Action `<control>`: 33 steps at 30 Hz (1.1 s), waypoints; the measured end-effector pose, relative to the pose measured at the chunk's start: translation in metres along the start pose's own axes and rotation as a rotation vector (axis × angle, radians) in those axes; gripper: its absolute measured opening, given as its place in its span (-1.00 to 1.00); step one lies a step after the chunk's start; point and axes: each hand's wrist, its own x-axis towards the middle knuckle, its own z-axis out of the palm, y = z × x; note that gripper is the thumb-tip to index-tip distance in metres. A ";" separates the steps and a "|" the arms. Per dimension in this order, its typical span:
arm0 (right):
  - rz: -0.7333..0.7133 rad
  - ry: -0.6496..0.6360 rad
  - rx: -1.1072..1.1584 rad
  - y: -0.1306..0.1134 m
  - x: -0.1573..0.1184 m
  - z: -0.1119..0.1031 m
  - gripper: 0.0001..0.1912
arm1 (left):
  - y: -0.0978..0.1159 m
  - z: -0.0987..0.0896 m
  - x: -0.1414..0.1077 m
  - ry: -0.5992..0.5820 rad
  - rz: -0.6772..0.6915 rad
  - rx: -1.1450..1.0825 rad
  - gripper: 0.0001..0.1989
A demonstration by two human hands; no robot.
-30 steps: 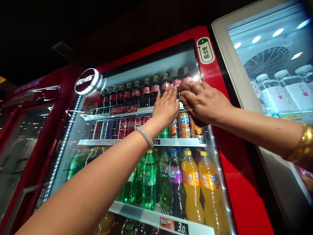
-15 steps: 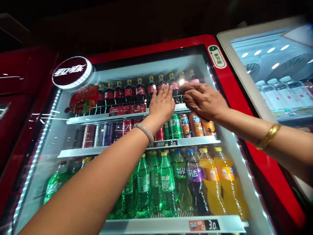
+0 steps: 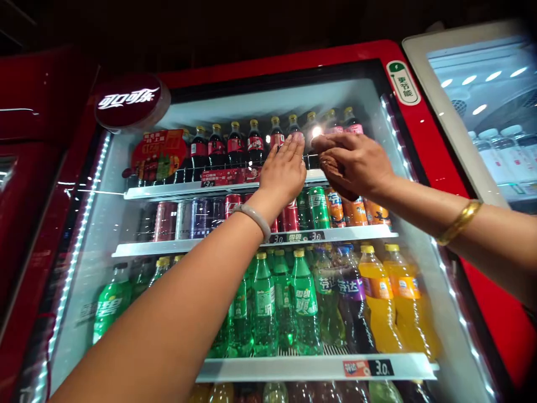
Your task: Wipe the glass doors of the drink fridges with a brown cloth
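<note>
My left hand (image 3: pixel 283 168) lies flat with fingers stretched out against the glass door of a red-framed drinks fridge (image 3: pixel 289 59). A pale bangle (image 3: pixel 255 221) circles that wrist. Just to the right, my right hand (image 3: pixel 356 162) is closed on a bunched brown cloth (image 3: pixel 338 174), pressed towards the glass. Its fingers partly cover the cloth. A gold bangle (image 3: pixel 460 222) is on the right wrist. Behind the glass, near both hands, stands a row of cola bottles (image 3: pixel 255 143) with yellow caps.
Below are shelves of cans (image 3: pixel 319 207), green soda bottles (image 3: pixel 263 302) and orange soda bottles (image 3: pixel 377 291). A round lit sign (image 3: pixel 130 101) juts out at the upper left. A second fridge with a pale frame (image 3: pixel 423 61) stands to the right.
The view has shifted, so the fridge sits farther right and higher. Both hands have slid slightly left relative to the shelves. The left palm stays flat and the right hand keeps the cloth.
</note>
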 end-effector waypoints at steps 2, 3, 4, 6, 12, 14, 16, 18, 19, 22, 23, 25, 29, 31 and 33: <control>0.071 0.013 0.004 0.006 0.016 0.007 -0.69 | -0.003 0.000 -0.001 0.016 0.016 -0.009 -0.37; 0.107 0.031 0.021 0.003 0.027 0.013 -0.69 | -0.004 0.000 -0.002 0.030 0.009 -0.008 -0.37; 0.135 0.052 0.045 -0.003 0.037 0.018 -0.69 | -0.004 0.001 -0.002 0.043 -0.008 -0.004 -0.37; 0.147 0.087 0.104 -0.021 0.046 0.026 -0.69 | -0.003 0.001 -0.003 0.047 -0.060 0.008 -0.36; -0.157 0.011 0.236 -0.017 0.003 0.001 -0.71 | -0.002 0.002 -0.004 0.032 -0.122 -0.004 -0.35; -0.159 -0.019 0.204 0.001 -0.001 -0.005 -0.70 | -0.003 0.004 -0.003 0.037 -0.116 -0.002 -0.35; -0.056 -0.015 0.166 0.010 0.008 -0.002 -0.71 | -0.003 0.005 -0.003 0.036 -0.124 0.006 -0.35; 0.065 0.012 0.160 0.002 0.022 0.007 -0.72 | -0.003 0.004 -0.003 0.029 -0.141 0.014 -0.35; 0.100 0.027 0.172 -0.006 0.027 0.011 -0.72 | -0.002 0.003 -0.003 0.020 -0.150 0.020 -0.35; 0.066 0.041 0.231 -0.033 0.025 0.016 -0.68 | 0.001 0.000 -0.004 -0.010 -0.163 0.054 -0.35; 0.028 0.029 0.249 -0.037 0.020 0.014 -0.67 | 0.002 -0.001 -0.004 -0.017 -0.166 0.067 -0.35; -0.047 -0.020 0.274 -0.035 0.007 0.006 -0.66 | 0.003 -0.003 -0.005 -0.026 -0.171 0.088 -0.35; -0.021 -0.079 0.252 0.001 -0.006 -0.003 -0.66 | 0.006 -0.004 -0.005 -0.039 -0.192 0.114 -0.34; 0.077 -0.001 0.239 0.016 0.001 0.004 -0.66 | 0.006 -0.004 -0.005 -0.039 -0.189 0.123 -0.34; 0.144 0.101 0.249 0.018 0.016 0.017 -0.64 | 0.005 -0.003 -0.004 -0.039 -0.184 0.129 -0.33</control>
